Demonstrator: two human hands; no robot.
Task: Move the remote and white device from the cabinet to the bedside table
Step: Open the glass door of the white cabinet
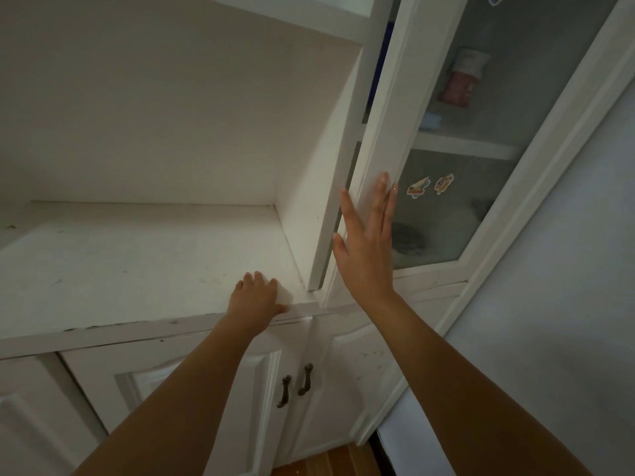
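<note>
Right hand spread flat against the white-framed frosted-glass cabinet door — left hand empty, fingers resting on the white cabinet ledge — remote and white device not visible.

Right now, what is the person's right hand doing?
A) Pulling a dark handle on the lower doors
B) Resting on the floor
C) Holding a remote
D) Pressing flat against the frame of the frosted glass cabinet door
D: the right hand lies open with fingers spread flat on the white frame of the glass door, holding nothing, while the left hand rests on the counter ledge.
</note>
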